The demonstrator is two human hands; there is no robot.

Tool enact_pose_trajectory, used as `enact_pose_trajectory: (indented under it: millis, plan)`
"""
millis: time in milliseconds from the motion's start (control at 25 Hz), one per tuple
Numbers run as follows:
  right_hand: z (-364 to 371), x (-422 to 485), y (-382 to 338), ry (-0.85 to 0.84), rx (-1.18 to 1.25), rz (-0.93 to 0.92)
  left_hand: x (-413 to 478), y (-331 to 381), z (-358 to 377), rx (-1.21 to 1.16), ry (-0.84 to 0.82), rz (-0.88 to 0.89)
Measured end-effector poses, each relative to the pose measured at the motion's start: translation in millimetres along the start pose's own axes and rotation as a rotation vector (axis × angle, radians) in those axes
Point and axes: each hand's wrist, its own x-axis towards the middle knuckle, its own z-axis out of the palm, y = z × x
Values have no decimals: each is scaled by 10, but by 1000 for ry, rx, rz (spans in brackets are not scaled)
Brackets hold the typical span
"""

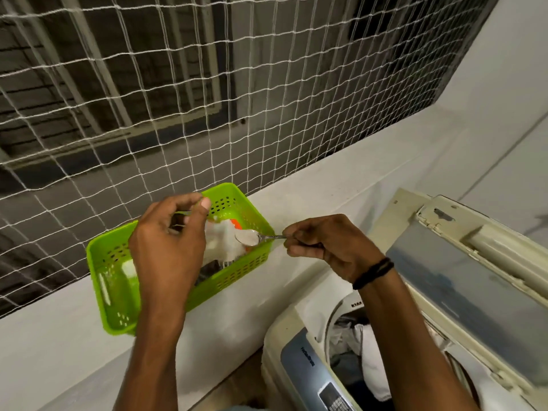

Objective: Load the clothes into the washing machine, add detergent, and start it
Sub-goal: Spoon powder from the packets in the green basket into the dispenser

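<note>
A green plastic basket [237, 200] sits on a white ledge. Inside it stands a white detergent bag [221, 241] with an orange patch. My left hand [169, 247] pinches the top edge of the bag above the basket. My right hand [323, 244] grips the handle of a metal spoon [247, 237], whose bowl is heaped with white powder just over the bag's mouth. At the lower right is the top-loading washing machine [293, 345] with its lid [474, 280] raised. Clothes [364, 357], white and dark, lie in its drum.
A white rope net [207, 99] covers the opening behind the ledge [74, 351]. The machine's control panel [332, 396] faces me at the bottom edge. A white wall [504, 84] rises at the right behind the lid.
</note>
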Motion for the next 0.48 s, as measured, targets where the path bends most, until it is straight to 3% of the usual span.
enact_pose_trajectory:
  millis: [240, 480]
  plan:
    - [-612, -423, 160, 172, 127, 25, -300, 226, 543, -100, -158, 92]
    - [-1443, -880, 796, 490, 364, 32, -836, 217, 1395, -27, -555, 179]
